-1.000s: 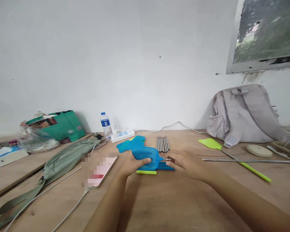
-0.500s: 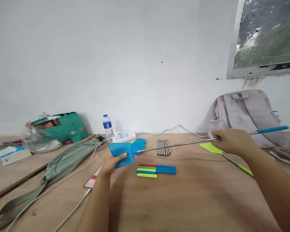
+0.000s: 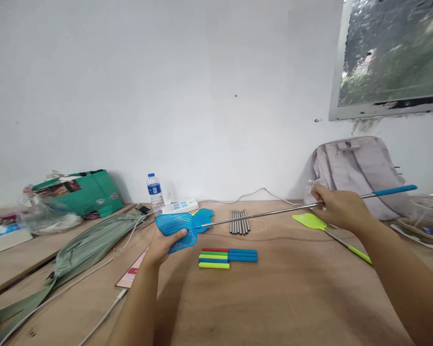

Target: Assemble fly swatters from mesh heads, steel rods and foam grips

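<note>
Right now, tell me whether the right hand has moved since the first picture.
Yes, rightward and up in view: the right hand was left of the backpack and now overlaps its lower left part.

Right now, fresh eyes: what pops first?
The blue swatter spans the middle, left hand on its mesh head, right hand around its metal rod. Nearer the viewer, red, green, blue and yellow tubes lie grouped on the table. At right, a yellow-green swatter lies in front of the grey backpack.

Blue fly swatter (image 3: 286,211), holey head (image 3: 180,223) on the left, long skinny metal rod (image 3: 238,219), blue grip (image 3: 395,190) at the other end, held kinda slanted over the table (image 3: 292,298), grip higher.
</note>
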The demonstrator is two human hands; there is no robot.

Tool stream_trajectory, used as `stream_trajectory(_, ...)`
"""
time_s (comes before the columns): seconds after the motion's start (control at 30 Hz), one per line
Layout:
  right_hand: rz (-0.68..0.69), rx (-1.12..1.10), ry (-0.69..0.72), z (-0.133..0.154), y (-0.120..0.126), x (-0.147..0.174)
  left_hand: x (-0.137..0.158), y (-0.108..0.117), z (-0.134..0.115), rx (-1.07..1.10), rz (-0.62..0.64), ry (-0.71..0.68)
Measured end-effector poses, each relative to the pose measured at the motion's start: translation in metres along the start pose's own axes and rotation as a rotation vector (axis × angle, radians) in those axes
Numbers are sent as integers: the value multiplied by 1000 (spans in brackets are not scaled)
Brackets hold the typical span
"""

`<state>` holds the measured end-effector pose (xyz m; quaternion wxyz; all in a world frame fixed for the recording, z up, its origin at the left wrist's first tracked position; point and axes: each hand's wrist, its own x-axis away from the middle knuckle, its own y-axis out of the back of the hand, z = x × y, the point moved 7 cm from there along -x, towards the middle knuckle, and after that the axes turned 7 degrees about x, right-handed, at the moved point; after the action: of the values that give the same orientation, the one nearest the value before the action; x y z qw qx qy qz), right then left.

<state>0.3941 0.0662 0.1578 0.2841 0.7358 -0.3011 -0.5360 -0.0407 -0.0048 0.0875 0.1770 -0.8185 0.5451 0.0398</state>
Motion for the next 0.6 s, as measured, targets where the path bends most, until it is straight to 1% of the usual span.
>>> stream_trajectory(0.17, -5, -4, -12, 3, 2, 0, -1, 1, 0, -39, -6, -35)
stream_trajectory(0.4, 30, 36, -14, 12, 7, 3, -2, 2, -2, -85, -25, -60)
stream_trajectory(0.5, 19, 21, -8, 16, 6, 3, -3, 3, -1, -94, -29, -81)
stream_trajectory(0.6, -3, -4, 19, 20, 6, 2, -4, 3, 1, -86, -6, -77)
